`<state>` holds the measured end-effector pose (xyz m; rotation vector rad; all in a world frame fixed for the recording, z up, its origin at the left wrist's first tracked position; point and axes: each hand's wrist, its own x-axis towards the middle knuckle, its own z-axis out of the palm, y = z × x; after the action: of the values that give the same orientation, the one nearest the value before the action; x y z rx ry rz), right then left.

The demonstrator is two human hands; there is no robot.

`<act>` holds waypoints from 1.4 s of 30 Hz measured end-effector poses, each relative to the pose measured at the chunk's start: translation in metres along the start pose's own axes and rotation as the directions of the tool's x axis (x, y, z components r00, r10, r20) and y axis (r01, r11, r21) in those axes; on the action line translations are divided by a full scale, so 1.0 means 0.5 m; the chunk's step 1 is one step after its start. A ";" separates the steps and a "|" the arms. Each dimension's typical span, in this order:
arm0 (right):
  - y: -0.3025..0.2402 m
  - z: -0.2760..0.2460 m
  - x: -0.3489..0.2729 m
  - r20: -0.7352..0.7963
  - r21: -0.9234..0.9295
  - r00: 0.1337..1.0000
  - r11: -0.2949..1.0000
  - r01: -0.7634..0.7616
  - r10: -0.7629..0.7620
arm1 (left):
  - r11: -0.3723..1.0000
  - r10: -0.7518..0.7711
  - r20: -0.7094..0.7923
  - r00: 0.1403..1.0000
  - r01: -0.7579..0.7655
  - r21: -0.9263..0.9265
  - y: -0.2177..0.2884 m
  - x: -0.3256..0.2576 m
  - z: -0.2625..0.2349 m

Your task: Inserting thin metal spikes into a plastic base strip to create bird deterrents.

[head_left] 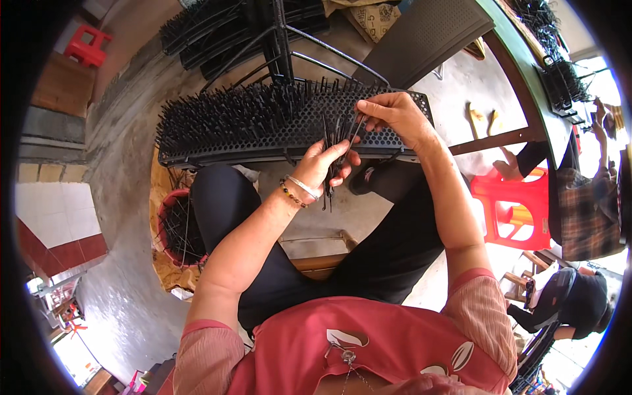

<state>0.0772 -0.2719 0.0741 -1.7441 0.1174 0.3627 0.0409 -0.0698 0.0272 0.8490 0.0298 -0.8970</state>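
Observation:
My left hand [317, 169], with bracelets at its wrist, is closed round a loose bunch of thin black rods [336, 135]. Thumb and forefinger of my right hand [397, 118] pinch together at the upper end of one thin dark rod, just beside that bunch. Both hands are over the near edge of a long black perforated board [273, 142] in front of my knees. Many short black rods [220, 117] stand upright in its holes across the left and middle; bare holes show at the right. What the rods are exactly I cannot make out.
A red tub [176, 227] of dark rods sits by my left knee. Behind the board rises a black metal frame [282, 46], with more filled boards [217, 29] beyond. A grey perforated panel [428, 39] leans there. Right are a red stool [513, 204], a green-topped table [526, 59] and other people.

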 end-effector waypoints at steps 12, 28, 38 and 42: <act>-0.016 -0.110 0.016 -0.328 -0.033 0.875 0.930 0.365 -0.355 | 0.999 -0.003 -0.040 0.999 0.001 -0.038 0.000 -0.002 -0.003; 0.037 -0.158 0.068 -0.307 -0.536 0.741 0.752 0.384 -0.598 | 0.998 -0.062 -0.004 0.998 0.062 -0.013 -0.003 -0.002 0.003; 0.040 -0.128 0.064 -0.271 -0.627 0.690 0.667 0.403 -0.671 | 0.998 -0.059 0.007 0.998 0.059 -0.013 0.000 -0.005 0.004; 0.044 -0.121 0.065 -0.178 -0.677 0.719 0.614 0.406 -0.672 | 0.998 -0.061 0.007 0.998 0.061 -0.016 0.001 -0.004 0.000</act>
<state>0.1126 -0.3313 0.0532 -2.3581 -0.2754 -0.5219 0.0399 -0.0684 0.0281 0.8335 0.0581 -0.9558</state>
